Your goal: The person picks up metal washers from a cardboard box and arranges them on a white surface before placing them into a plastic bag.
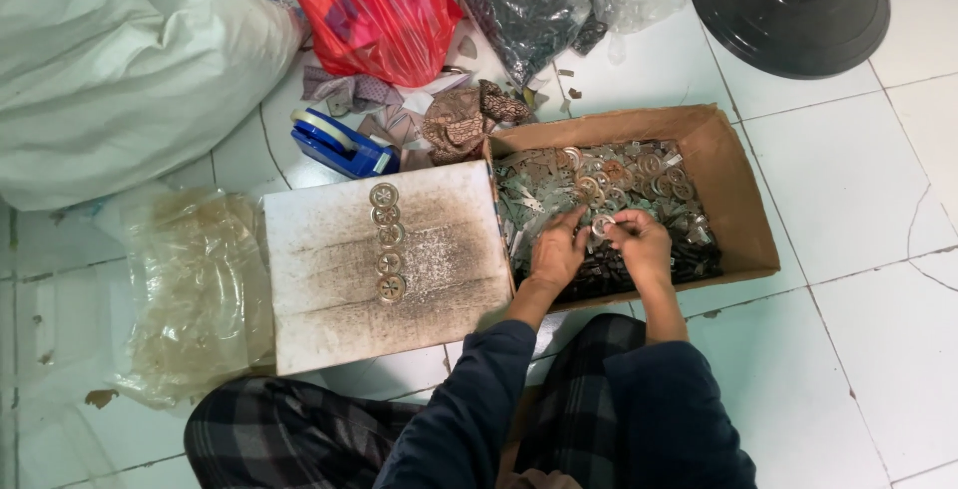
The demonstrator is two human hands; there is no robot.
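Over the cardboard box [733, 190] your two hands meet, close together above its near half. Your left hand [556, 251] and right hand [639, 244] both pinch one small round metal ring [602, 225] between thumb and fingertips, so each hand is closed on that ring, probably so you can turn or fit it with fine control. Beneath them, inside the box, lies a loose heap of pale metal pieces and more rings [619, 178], with darker parts toward the box's near wall.

Just left of the box, touching its side, rests a stained white board [329, 289]. On it five finished-looking round pieces [387, 242] sit in a neat column running away from you, likely laid out in order so they stay apart from the heap.

Beyond the board, farther from you than the box's left corner, stands a blue tape dispenser [341, 145], with patterned fabric scraps [454, 118] beside it. Further back from the box are a red plastic bag [374, 10] and a clear bag of dark small parts [519, 10]. Far to the box's left lies a big white sack [110, 80], and a crumpled clear plastic bag [195, 289] sits left of the board. A black round stand base [788, 10] stands beyond the box's right corner. Nothing crowds your hands; only the box walls hem them in.
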